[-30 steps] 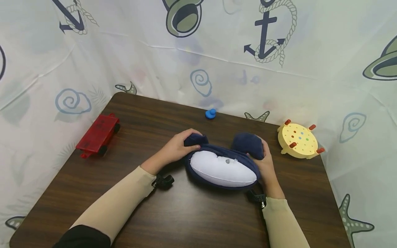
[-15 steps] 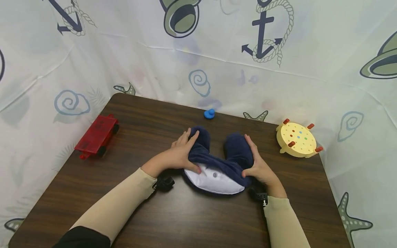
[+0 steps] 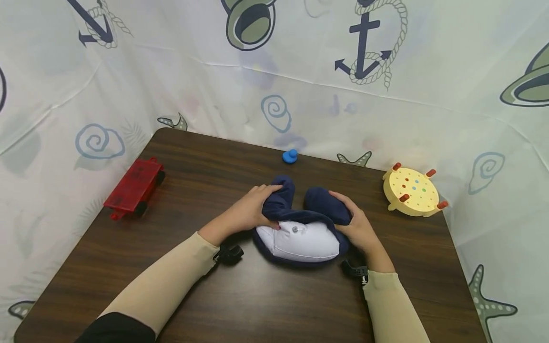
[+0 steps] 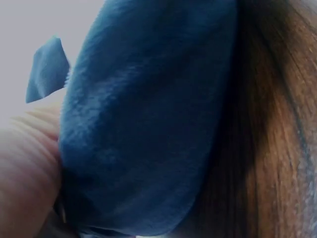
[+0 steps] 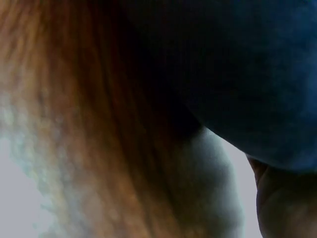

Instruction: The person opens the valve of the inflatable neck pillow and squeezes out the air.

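Note:
A U-shaped neck pillow lies on the brown table, its navy cover [image 3: 280,202] open along the near side. White inflatable lining [image 3: 306,245] with a small valve bulges through that opening. My left hand [image 3: 246,209] grips the left arm of the pillow, thumb on the white part. On the other side, my right hand [image 3: 361,231] holds the right arm, fingers over the far side and thumb at the cover's edge. The navy fabric [image 4: 143,119] fills much of the left wrist view. Dark fabric [image 5: 257,74] hides most of the right fingers in the right wrist view.
A red wheeled toy cart [image 3: 135,186] stands at the table's left edge. Near the back edge sits a small blue knobbed piece [image 3: 290,156]. At the right back lies a yellow round toy [image 3: 411,190] with red pegs. A patterned curtain [image 3: 193,71] hangs behind.
Half a second ago the fingers were spread and the cover hung over more of the white lining. Now both hands grip the arms closer, and more white shows at the right.

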A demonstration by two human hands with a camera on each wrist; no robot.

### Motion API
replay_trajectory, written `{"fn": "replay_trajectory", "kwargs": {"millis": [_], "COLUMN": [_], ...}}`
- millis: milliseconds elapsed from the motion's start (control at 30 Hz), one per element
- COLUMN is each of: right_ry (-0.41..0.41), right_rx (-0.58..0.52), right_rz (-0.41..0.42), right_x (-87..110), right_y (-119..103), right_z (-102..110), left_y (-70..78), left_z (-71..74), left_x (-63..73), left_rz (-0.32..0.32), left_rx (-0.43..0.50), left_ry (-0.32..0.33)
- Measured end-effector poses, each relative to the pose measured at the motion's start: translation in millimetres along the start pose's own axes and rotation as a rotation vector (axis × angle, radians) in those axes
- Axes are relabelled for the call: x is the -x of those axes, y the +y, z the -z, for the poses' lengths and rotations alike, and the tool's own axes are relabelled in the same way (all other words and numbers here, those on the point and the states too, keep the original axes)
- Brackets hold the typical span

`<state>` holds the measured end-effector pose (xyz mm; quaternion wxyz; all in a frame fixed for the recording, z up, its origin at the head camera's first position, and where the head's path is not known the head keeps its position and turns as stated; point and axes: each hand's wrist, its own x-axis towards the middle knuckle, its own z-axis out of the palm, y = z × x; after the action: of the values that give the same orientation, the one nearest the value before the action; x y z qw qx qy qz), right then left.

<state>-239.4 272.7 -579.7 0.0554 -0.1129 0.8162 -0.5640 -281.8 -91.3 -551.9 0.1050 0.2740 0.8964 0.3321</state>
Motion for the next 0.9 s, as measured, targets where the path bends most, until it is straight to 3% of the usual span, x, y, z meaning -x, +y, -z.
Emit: {"fn": "replay_trajectory", "kwargs": {"millis": [167, 267, 367, 567, 700, 800, 900], "right_ry": [0.045, 0.061, 0.076, 0.155, 0.155, 0.055, -0.074], "right_rx": [-0.062, -0.086, -0.181, -0.532, -0.677, -0.602, -0.383], "right_rz": [-0.008, -0.003, 0.026, 0.214, 0.314, 0.317, 0.258], "right_x": [1.6, 2.8, 5.6, 10.1, 8.6, 6.7, 4.8], "right_y": [0.1, 2.8, 4.0, 5.7, 12.1, 16.8, 19.4], "right_z": [0.2, 0.1, -0.8, 1.3, 5.6, 7.6, 8.5], "left_y": [1.7, -0.2, -6.8, -17.5, -20.9, -20.8, -20.3], "left_z": [2.7, 1.5, -1.3, 6.8, 15.5, 16.5, 11.8], "left_x": [-0.5, 0.1, 0.2, 1.2, 3.6, 4.6, 4.1], "left_rz": [-0.003, -0.016, -0.049, -0.041, -0.032, -0.032, -0.009], "left_rx": [0.131, 0.148, 0.119, 0.154, 0.096, 0.043, -0.008], "left_ry": [0.079, 0.068, 0.053, 0.129, 0.159, 0.118, 0.032]}}
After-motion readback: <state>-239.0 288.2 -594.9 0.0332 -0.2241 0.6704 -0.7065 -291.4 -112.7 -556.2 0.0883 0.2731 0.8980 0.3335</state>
